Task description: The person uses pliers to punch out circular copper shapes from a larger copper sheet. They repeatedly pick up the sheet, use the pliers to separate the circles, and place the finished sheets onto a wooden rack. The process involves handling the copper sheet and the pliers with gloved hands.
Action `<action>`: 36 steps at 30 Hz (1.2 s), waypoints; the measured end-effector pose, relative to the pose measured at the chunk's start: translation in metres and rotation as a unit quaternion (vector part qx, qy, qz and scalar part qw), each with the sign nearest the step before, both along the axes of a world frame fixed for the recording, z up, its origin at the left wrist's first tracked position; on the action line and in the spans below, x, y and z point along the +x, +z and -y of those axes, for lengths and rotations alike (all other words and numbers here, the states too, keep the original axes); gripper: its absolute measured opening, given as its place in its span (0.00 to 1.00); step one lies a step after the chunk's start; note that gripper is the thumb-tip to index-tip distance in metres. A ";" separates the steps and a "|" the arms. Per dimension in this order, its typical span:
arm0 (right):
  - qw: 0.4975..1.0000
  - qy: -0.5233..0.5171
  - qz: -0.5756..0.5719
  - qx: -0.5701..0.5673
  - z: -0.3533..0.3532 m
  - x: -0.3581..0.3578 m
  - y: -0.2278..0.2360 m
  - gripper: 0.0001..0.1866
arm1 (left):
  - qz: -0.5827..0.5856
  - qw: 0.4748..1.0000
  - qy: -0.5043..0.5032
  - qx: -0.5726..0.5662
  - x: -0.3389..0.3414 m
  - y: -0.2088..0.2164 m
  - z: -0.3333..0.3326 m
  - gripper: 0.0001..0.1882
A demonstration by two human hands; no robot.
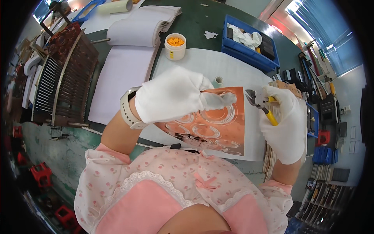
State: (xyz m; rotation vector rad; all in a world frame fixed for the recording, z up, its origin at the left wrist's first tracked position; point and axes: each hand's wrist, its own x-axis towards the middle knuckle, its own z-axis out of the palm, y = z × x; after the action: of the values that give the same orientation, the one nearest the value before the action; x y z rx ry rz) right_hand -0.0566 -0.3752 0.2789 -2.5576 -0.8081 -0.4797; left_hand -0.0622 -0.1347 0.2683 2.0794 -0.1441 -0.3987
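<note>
My left hand (175, 93), in a white glove, pinches the upper edge of a shiny copper-coloured sheet (238, 128). Round ring patterns cover the sheet, which is tilted over a white-covered table in front of me. White-gloved too, my right hand (286, 119) grips a pair of cutting pliers (268, 111) with yellow handles. The plier jaws point left, part open, just beside the sheet's right edge; whether they touch it I cannot tell. Behind the left hand's fingers, part of the sheet's top edge is hidden.
Beyond my hands stand a white tub (175, 52) of orange bits and a blue crate (249, 58) holding crumpled white cloth. A small roll (218, 81) lies behind the sheet. Stacked white paper (124, 74) and a rusty slatted metal rack (66, 74) are at left.
</note>
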 end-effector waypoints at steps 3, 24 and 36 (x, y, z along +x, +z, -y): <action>0.999 -0.011 0.017 -0.029 0.001 -0.004 0.004 0.21 | -0.038 0.995 -0.041 0.077 0.000 0.014 -0.001 0.34; 0.998 -0.018 0.025 -0.059 0.000 -0.009 0.006 0.22 | -0.047 0.998 0.043 -0.023 -0.008 -0.005 0.005 0.19; 0.996 -0.023 0.014 -0.090 0.003 -0.008 0.011 0.21 | -0.011 1.000 0.008 -0.027 -0.006 -0.007 0.003 0.15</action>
State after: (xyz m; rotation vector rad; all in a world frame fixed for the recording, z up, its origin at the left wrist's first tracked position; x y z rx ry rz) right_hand -0.0648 -0.3784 0.2904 -2.7458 -0.8368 -0.4772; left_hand -0.0683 -0.1382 0.2612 2.0214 -0.1246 -0.4035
